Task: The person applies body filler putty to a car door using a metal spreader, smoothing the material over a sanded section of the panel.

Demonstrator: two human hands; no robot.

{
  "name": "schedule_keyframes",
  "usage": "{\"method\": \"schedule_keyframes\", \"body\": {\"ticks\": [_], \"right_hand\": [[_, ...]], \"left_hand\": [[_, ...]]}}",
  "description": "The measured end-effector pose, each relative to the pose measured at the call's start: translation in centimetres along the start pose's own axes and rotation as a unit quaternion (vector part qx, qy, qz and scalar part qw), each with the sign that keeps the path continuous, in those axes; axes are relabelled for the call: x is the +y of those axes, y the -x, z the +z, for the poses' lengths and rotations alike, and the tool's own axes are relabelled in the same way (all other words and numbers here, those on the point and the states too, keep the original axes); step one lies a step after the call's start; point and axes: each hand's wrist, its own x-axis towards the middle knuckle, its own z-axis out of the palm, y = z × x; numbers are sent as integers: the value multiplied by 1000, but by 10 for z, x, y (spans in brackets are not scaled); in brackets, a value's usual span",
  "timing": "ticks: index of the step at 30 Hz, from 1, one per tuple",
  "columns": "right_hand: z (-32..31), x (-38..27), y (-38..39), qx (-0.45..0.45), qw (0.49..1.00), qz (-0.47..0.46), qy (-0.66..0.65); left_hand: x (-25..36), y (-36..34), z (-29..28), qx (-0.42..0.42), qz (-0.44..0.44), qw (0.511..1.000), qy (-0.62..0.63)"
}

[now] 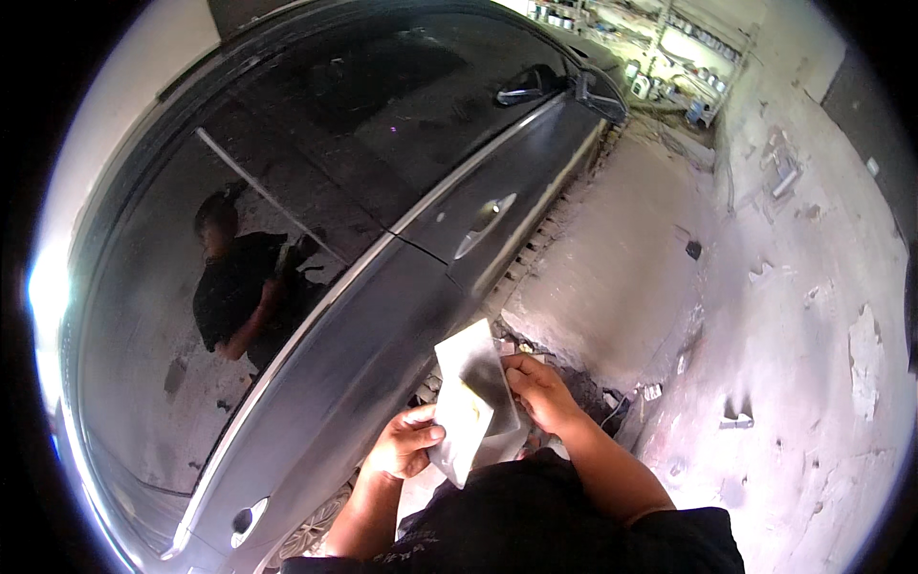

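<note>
Below, near the lower edge of the view, both hands hold a folded grey sheet [475, 397], which looks like sandpaper or a stiff cloth; I cannot tell which. The left hand [404, 442] has its fingers closed around the lower left edge of the sheet. The right hand [538, 390] pinches the right edge, with the thumb on top. The sheet has sharp creases and a yellowish patch on its front side.

Just to the left stands a dark car [363, 220], very close to the hands. Its doors are smooth and glossy and reflect a person. A bright trim line runs along the body, and the door handle [485, 218] is a curved, dull piece. To the right, the concrete floor [784, 316] is rough, stained and open. Far at the top, shelves [669, 48] carry small cans.
</note>
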Motion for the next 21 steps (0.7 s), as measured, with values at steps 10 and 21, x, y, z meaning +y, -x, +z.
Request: {"method": "schedule_keyframes", "body": {"ticks": [10, 21], "right_hand": [[-75, -53, 42, 95, 986, -135, 8], [-154, -86, 119, 164, 973, -140, 84]], "left_hand": [[-44, -81, 81, -69, 0, 998, 13], [-67, -148, 165, -22, 228, 973, 22]]}}
